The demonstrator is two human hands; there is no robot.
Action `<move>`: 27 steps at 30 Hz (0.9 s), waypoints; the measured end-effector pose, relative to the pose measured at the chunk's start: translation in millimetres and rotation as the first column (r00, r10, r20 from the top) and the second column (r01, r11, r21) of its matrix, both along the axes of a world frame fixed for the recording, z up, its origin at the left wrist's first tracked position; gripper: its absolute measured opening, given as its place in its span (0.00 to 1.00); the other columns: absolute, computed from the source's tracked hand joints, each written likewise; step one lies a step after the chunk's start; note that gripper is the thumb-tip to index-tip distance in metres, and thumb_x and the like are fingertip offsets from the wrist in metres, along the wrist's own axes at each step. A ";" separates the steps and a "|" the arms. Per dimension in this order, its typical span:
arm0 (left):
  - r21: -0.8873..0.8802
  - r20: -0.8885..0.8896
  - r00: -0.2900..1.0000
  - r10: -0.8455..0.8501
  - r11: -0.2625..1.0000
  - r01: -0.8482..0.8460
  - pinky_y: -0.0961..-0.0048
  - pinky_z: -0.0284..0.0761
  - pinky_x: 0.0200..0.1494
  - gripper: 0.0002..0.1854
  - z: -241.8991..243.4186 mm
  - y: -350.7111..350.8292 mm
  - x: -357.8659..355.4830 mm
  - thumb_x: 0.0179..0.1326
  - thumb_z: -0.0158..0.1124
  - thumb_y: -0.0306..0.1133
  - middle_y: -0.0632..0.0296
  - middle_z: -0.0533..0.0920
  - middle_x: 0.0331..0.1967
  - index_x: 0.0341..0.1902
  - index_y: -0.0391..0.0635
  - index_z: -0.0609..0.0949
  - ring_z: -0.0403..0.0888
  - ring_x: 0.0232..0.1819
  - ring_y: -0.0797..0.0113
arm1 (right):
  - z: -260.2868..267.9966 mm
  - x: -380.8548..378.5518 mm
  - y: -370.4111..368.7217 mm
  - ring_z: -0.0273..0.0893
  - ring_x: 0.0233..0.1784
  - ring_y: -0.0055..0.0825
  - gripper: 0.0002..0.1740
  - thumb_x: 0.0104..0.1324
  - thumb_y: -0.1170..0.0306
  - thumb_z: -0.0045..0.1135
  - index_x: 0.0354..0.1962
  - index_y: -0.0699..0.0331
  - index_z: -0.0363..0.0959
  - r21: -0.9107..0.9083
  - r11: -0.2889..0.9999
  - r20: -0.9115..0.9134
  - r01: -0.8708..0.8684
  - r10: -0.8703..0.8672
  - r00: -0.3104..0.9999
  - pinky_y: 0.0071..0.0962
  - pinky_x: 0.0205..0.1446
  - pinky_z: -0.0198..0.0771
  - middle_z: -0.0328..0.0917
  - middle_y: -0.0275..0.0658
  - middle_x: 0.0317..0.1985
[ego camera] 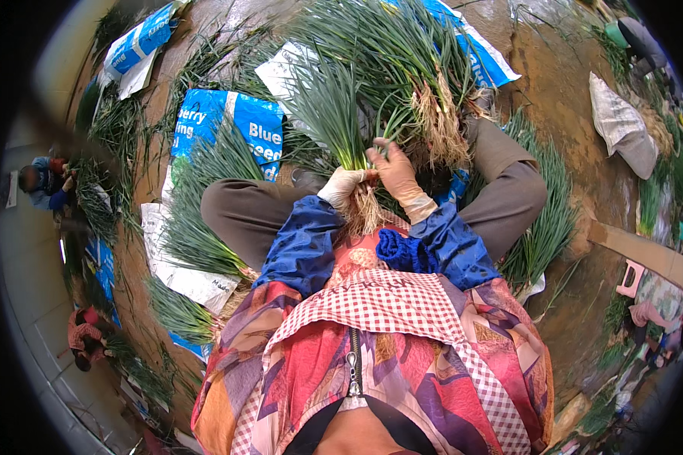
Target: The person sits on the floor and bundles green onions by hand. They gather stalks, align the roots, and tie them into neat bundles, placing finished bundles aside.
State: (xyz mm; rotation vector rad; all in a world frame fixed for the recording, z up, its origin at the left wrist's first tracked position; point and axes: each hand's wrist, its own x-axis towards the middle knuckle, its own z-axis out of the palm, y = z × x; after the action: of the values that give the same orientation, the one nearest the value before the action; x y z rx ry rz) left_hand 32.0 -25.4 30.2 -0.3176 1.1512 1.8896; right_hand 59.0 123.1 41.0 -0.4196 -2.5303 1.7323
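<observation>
My left hand (343,189), in a pale glove, grips a bunch of green onions (341,122) around the stems, leaves pointing away from me and pale roots hanging towards my apron (370,296). At the right of the same bunch is my right hand (397,176), its fingers bent near the stem bases; whether they pinch a stalk is not clear. Just beyond my hands lies a large heap of green onions (387,51), with long tangled roots at its near right end. A wad of blue knitted cloth (404,250) rests against my right forearm.
More green onions lie beside my left knee (205,210) and right knee (538,199). Blue and white printed sacks (227,122) are spread on the wet brown ground. A whitish sack (623,128) lies at the right, near a pink stool (630,278). Several people work around the edges.
</observation>
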 end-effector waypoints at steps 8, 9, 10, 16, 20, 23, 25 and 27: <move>0.131 -0.014 0.983 0.182 0.975 -0.179 0.79 0.71 0.29 0.11 30.2 14.0 15.3 0.54 0.58 0.22 0.63 0.78 0.30 0.42 0.42 0.75 0.75 0.27 0.74 | 12.6 -8.3 1.0 0.71 0.52 0.48 0.32 0.61 0.49 0.49 0.52 0.66 0.68 0.183 0.936 0.388 -0.299 0.211 0.897 0.37 0.53 0.66 0.74 0.53 0.46; 0.090 -0.031 0.989 0.142 0.986 -0.139 0.79 0.71 0.29 0.11 37.1 13.7 13.7 0.54 0.59 0.22 0.63 0.78 0.29 0.42 0.42 0.75 0.75 0.27 0.74 | 16.0 -4.6 -2.1 0.71 0.51 0.49 0.31 0.61 0.49 0.49 0.51 0.66 0.68 0.227 0.939 0.359 -0.258 0.166 0.919 0.37 0.53 0.66 0.75 0.53 0.46; 0.052 -0.046 0.994 0.096 0.994 -0.094 0.79 0.71 0.28 0.11 41.0 12.4 10.6 0.54 0.60 0.23 0.63 0.78 0.28 0.42 0.41 0.76 0.75 0.26 0.74 | 3.2 -0.3 -3.5 0.77 0.42 0.41 0.23 0.64 0.54 0.47 0.45 0.65 0.72 0.230 0.956 0.223 -0.182 0.130 0.966 0.33 0.46 0.68 0.79 0.46 0.38; -0.071 -0.063 0.992 -0.113 0.992 0.108 0.81 0.68 0.24 0.05 64.6 -3.1 -1.9 0.52 0.64 0.24 0.63 0.78 0.22 0.32 0.39 0.78 0.74 0.22 0.75 | 9.3 10.0 -1.1 0.68 0.29 0.21 0.16 0.68 0.60 0.44 0.32 0.64 0.73 -0.491 0.871 0.224 0.014 0.110 0.968 0.23 0.36 0.65 0.72 0.32 0.25; -0.092 -0.057 0.987 -0.153 0.985 0.147 0.81 0.68 0.23 0.06 73.5 -7.5 -4.4 0.52 0.63 0.23 0.63 0.78 0.23 0.34 0.40 0.77 0.73 0.21 0.75 | 12.8 13.9 -6.5 0.73 0.32 0.43 0.21 0.67 0.55 0.45 0.35 0.67 0.72 -0.099 0.995 0.125 0.006 0.007 0.992 0.32 0.38 0.67 0.77 0.46 0.29; -0.087 -0.011 0.992 -0.123 0.989 0.122 0.81 0.71 0.23 0.05 71.6 -9.5 -8.0 0.54 0.62 0.24 0.62 0.78 0.23 0.34 0.39 0.77 0.75 0.21 0.74 | 22.1 19.4 -12.0 0.70 0.23 0.33 0.20 0.68 0.56 0.44 0.33 0.66 0.71 -0.286 0.952 0.110 0.111 -0.083 0.990 0.30 0.29 0.65 0.73 0.39 0.21; -0.152 0.001 0.994 -0.109 0.982 0.108 0.80 0.73 0.24 0.05 62.9 -16.5 -14.3 0.54 0.62 0.23 0.61 0.79 0.24 0.34 0.38 0.77 0.77 0.22 0.73 | 37.5 26.0 -5.8 0.65 0.18 0.25 0.18 0.69 0.57 0.43 0.30 0.64 0.69 -0.606 0.776 0.219 0.176 -0.051 0.974 0.25 0.23 0.61 0.68 0.32 0.17; -0.105 0.054 0.998 0.026 0.994 -0.021 0.78 0.77 0.26 0.05 45.3 -34.8 -22.0 0.55 0.61 0.23 0.60 0.79 0.24 0.35 0.37 0.77 0.79 0.24 0.71 | 74.6 27.0 17.3 0.56 0.15 0.17 0.16 0.70 0.58 0.43 0.29 0.61 0.67 -0.947 0.256 0.227 0.192 0.113 0.967 0.19 0.19 0.54 0.59 0.25 0.14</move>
State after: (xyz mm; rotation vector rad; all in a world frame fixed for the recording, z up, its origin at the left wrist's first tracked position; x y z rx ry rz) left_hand 10.0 -60.2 75.6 -0.4404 1.2156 1.8332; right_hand 86.0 140.4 115.6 -0.7358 -1.0397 3.2035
